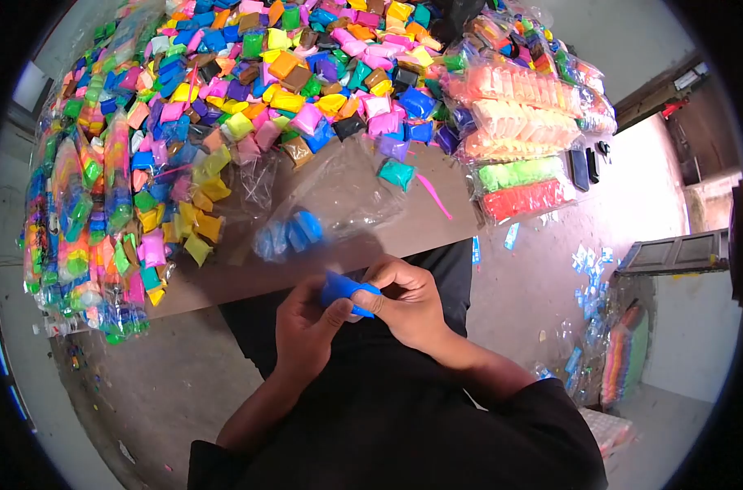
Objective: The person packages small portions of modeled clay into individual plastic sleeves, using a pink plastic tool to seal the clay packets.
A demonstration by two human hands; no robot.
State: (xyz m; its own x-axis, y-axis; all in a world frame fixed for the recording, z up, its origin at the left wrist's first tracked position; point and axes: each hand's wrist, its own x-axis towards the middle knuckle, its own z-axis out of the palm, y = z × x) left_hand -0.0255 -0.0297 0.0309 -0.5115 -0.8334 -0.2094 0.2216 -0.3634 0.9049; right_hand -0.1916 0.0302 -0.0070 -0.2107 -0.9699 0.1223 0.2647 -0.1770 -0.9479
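A blue packet (341, 289) is held between both hands, close to my body at the table's front edge. My left hand (308, 318) grips its left side, thumb on the near face. My right hand (404, 304) pinches the right side between thumb and bent fingers. Just beyond the hands, a clear plastic bag (339, 196) lies on the brown table (449, 214), with several blue packets (294, 233) inside its near left end. A teal packet (397, 174) rests by the bag's right side, near a pink strip (433, 196).
A large heap of small coloured packets (288, 101) covers the table's back and left. Filled clear bags (514, 114) are stacked at the right, above green packs (521, 172) and red packs (525, 198). A dark phone-like object (579, 170) lies beside them. Blue-white scraps (592, 282) litter the floor.
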